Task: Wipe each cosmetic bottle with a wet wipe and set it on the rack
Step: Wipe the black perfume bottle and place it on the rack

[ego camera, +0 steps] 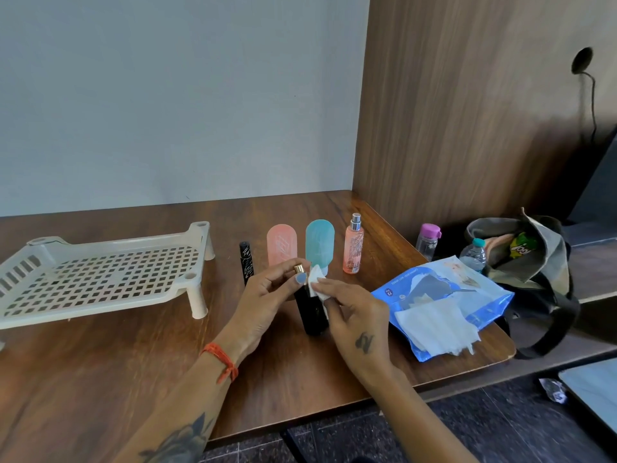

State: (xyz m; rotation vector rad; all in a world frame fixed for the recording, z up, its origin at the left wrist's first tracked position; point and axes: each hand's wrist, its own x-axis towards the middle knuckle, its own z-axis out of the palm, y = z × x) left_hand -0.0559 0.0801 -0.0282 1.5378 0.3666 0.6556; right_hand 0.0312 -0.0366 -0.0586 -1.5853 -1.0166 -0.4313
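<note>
Left hand [263, 295] grips black bottle [312, 315]; right hand [354, 315] pinches wet wipe [315, 284] against it.

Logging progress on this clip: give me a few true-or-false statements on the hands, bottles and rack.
1. The left hand holds the black bottle near its gold cap. True.
2. The right hand holds nothing. False: it presses a white wipe against the bottle.
3. Two bottles already stand on the rack. False: nothing is on it.
4. The pink spray bottle stands upright on the table. True.
</note>
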